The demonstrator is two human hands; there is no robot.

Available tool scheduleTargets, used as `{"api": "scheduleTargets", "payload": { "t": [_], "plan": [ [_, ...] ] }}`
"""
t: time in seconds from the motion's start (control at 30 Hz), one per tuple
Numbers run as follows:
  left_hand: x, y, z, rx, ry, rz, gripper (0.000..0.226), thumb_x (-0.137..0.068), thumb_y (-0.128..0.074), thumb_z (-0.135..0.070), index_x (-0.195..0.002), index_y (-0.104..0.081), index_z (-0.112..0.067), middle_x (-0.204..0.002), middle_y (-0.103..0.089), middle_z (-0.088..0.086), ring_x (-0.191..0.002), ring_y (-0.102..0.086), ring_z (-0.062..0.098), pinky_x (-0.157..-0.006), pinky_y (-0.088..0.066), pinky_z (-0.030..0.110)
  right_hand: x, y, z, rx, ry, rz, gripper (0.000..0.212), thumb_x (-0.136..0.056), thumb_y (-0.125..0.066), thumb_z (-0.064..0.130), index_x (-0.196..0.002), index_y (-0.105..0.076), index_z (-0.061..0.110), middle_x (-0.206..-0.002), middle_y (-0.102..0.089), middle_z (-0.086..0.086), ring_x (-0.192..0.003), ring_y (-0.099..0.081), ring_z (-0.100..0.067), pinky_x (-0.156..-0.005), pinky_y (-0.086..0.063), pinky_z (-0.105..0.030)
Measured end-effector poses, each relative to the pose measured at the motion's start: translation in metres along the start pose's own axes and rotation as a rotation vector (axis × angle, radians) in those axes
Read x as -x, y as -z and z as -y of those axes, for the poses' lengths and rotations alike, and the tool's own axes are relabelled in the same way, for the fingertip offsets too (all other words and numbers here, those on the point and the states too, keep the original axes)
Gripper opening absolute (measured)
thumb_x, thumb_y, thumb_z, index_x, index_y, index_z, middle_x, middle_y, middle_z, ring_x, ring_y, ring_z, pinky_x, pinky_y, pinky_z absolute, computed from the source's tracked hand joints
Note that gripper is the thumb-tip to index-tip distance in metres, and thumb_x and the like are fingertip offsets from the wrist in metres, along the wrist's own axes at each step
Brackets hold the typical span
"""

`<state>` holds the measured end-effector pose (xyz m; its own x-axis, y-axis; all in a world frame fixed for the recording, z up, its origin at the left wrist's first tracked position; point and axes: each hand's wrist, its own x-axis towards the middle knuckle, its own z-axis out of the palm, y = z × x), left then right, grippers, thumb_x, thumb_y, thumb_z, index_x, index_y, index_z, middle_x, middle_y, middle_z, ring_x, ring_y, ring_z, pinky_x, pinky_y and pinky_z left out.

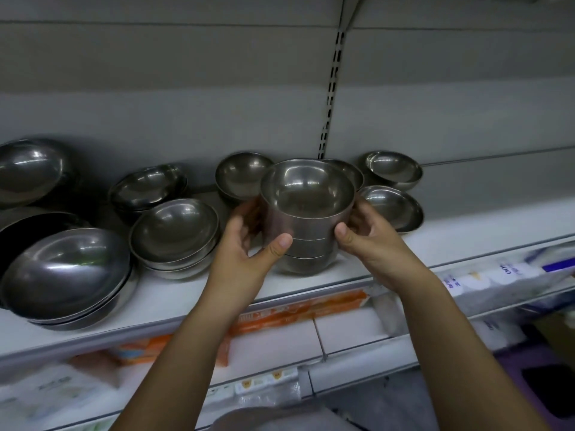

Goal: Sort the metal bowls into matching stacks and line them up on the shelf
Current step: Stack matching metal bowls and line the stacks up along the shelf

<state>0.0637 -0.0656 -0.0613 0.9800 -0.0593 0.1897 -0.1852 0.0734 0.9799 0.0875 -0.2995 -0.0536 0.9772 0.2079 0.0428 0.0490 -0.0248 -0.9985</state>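
Observation:
A tall stack of deep metal bowls [306,213] stands near the front of the white shelf [451,244], at its middle. My left hand [253,241] grips the stack's left side and my right hand [365,234] grips its right side, thumbs toward me. Left of it sits a stack of medium shallow bowls [174,234], and farther left a stack of large bowls [67,275]. Behind are a tilted bowl stack [146,188] and a small bowl [241,174]. To the right rest a small bowl [393,168] and another small bowl [393,206].
A big bowl [31,169] leans at the far left against the back panel. A slotted upright [331,94] divides the grey back wall. The lower shelf holds orange packages [298,309] and white packaged goods [497,278]. The shelf's right part beyond the small bowls is bare.

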Motion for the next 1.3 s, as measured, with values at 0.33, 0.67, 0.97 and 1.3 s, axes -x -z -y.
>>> {"api": "scheduleTargets", "payload": {
  "t": [0.33, 0.67, 0.97, 1.3],
  "plan": [
    [-0.003, 0.003, -0.001, 0.015, 0.027, 0.058, 0.077, -0.081, -0.085, -0.036, -0.144, -0.041, -0.042, -0.152, -0.054, -0.006, -0.133, -0.056, 0.004, -0.113, -0.047, 0.034, 0.011, -0.019, 0.001, -0.055, -0.034, -0.088, 0.096, -0.066, -0.084, 0.063, -0.148, -0.043, 0.035, -0.143, -0.059, 0.003, -0.131, -0.057, -0.017, -0.091, -0.055, -0.032],
    [-0.011, -0.010, -0.027, -0.030, 0.060, 0.090, 0.087, -0.067, -0.088, -0.052, -0.146, -0.051, -0.040, -0.142, -0.063, -0.012, -0.127, -0.063, 0.008, -0.104, -0.054, 0.048, 0.035, -0.009, 0.025, -0.084, 0.045, -0.183, 0.060, -0.072, -0.078, 0.063, -0.127, -0.060, 0.048, -0.128, -0.068, 0.013, -0.119, -0.063, -0.004, -0.080, -0.057, -0.021],
    [-0.003, -0.107, -0.055, -0.029, 0.044, 0.175, 0.070, -0.066, -0.085, -0.057, -0.131, -0.058, -0.051, -0.128, -0.067, -0.026, -0.118, -0.064, -0.005, -0.099, -0.057, 0.044, 0.090, 0.073, 0.051, -0.013, 0.051, -0.306, 0.071, -0.065, -0.074, 0.077, -0.128, -0.057, 0.050, -0.128, -0.068, 0.012, -0.121, -0.063, -0.009, -0.083, -0.059, -0.029],
    [0.027, -0.274, -0.064, 0.018, 0.056, 0.250, 0.067, -0.072, -0.087, -0.057, -0.133, -0.061, -0.046, -0.128, -0.070, -0.020, -0.115, -0.068, 0.002, -0.079, -0.063, 0.032, 0.184, 0.210, 0.061, -0.040, 0.004, -0.410, 0.056, -0.071, -0.073, 0.064, -0.123, -0.061, 0.049, -0.115, -0.073, 0.018, -0.106, -0.068, 0.002, -0.072, -0.057, -0.019]
  ]
}}
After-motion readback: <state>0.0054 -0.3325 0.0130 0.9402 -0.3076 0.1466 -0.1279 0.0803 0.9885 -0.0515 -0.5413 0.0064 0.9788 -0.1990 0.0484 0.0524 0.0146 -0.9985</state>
